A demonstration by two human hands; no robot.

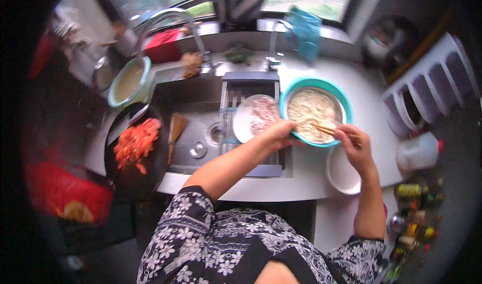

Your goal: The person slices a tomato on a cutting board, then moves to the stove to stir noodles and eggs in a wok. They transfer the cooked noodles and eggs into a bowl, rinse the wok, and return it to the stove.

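Note:
A turquoise-rimmed bowl (pixel 345 96) stands on the white counter, right of the sink, with pale noodle-like strips (pixel 312 109) in it. My left hand (pixel 283 130) grips the bowl's lower left rim. In my right hand (pixel 354 143) is a pair of wooden chopsticks (pixel 324 129), their tips among the pale strips. A white plate (pixel 243 124) of pinkish minced or chopped meat (pixel 264 114) rests on the rack over the sink, just left of the bowl. Below my right hand lies a white dish (pixel 340 171), partly hidden by that hand and the bowl.
Left of the steel sink (pixel 192 133), a dark round board (pixel 113 178) holds chopped tomato-like red pieces (pixel 137 143) and a cleaver (pixel 126 124). Behind it stands a basin of cloudy liquid (pixel 128 86). A faucet (pixel 205 56) rises at the back. Bottles (pixel 408 190) crowd the right side.

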